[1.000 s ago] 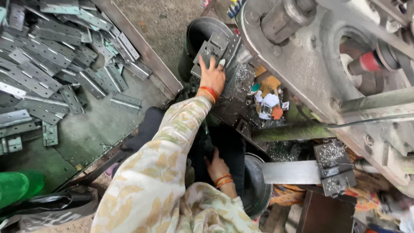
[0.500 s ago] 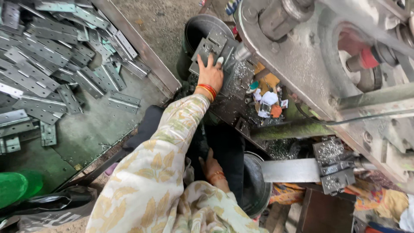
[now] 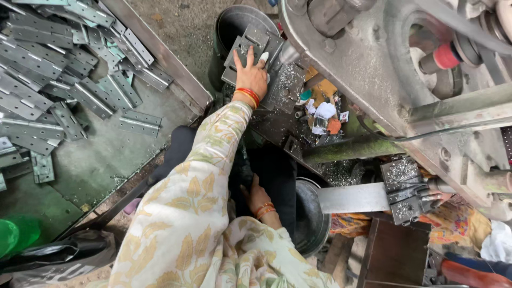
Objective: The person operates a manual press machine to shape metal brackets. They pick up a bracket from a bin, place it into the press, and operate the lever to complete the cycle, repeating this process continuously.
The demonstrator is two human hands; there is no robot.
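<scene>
Plates (image 3: 64, 90) lie piled aside; left hand (image 3: 252, 74) presses flat on one at the press (image 3: 373, 69), right hand (image 3: 256, 198) seemingly empty.

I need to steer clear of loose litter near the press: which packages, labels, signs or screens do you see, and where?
White wrapper: crumpled, on the machine bed right of the left hand.
Orange packet: small, rounded, just below the white wrapper.
Teal-and-white scrap: small, left of the wrapper.
Brown card piece: flat, behind the wrapper.
No signs or screens in view.
</scene>
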